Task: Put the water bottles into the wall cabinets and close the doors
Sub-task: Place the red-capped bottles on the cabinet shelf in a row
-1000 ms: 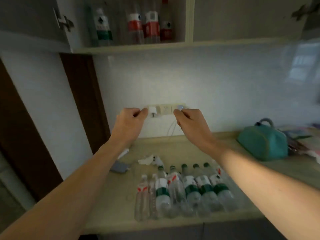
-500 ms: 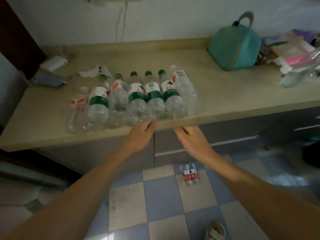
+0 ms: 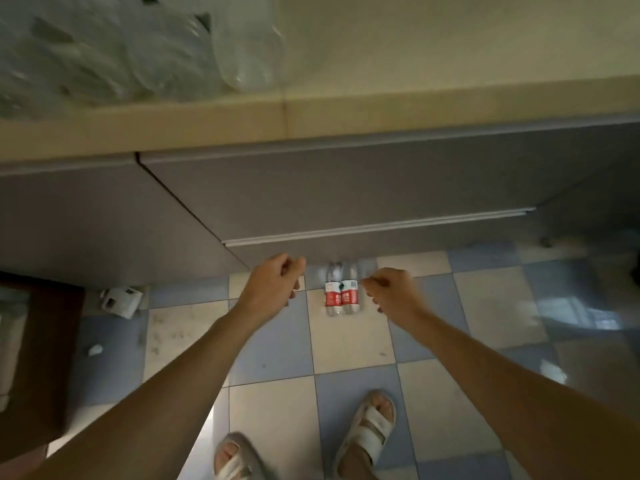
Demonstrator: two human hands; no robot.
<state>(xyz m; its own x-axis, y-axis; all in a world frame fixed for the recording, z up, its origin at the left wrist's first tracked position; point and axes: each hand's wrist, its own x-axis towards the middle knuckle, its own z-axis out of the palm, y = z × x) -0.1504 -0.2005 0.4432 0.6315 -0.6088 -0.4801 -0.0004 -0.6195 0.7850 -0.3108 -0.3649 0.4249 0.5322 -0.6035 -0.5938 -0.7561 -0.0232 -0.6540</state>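
Two clear water bottles with red labels (image 3: pixel 341 295) lie side by side on the checkered floor, against the base of the grey lower cabinets. My left hand (image 3: pixel 273 285) hovers just left of them, fingers loosely curled and empty. My right hand (image 3: pixel 393 291) hovers just right of them, fingers curled, holding nothing. Several clear bottles (image 3: pixel 145 50) lie blurred on the countertop at the top left. The wall cabinets are out of view.
The beige countertop edge (image 3: pixel 346 116) overhangs the grey cabinet doors (image 3: pixel 346 188). A small white box (image 3: pixel 119 300) and a scrap of paper (image 3: pixel 95 349) lie on the floor at left. My sandalled feet (image 3: pixel 370 427) stand on the tiles below.
My view has dropped from the wall cabinet, past the countertop, to the floor. Both hands came down from the wall socket to either side of the two floor bottles.
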